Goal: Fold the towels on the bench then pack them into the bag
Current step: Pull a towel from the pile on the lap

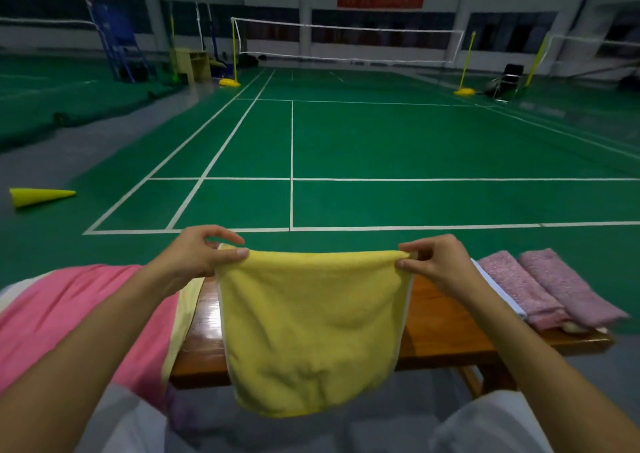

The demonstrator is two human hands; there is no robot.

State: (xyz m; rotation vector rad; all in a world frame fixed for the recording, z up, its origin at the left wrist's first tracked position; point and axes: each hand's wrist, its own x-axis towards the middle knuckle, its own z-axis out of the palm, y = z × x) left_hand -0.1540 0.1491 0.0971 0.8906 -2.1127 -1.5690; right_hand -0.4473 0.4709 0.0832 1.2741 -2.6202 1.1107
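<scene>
Yellow towel (311,328) held up at mid-frame

Left hand (194,255) and right hand (433,262) pinch its top corners — above the bench (443,328).

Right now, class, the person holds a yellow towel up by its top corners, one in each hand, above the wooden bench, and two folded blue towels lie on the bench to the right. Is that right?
Not quite. In the head view the two folded towels on the bench are pink, not blue. The rest stands: the left hand and right hand each pinch a top corner of the yellow towel.
</scene>
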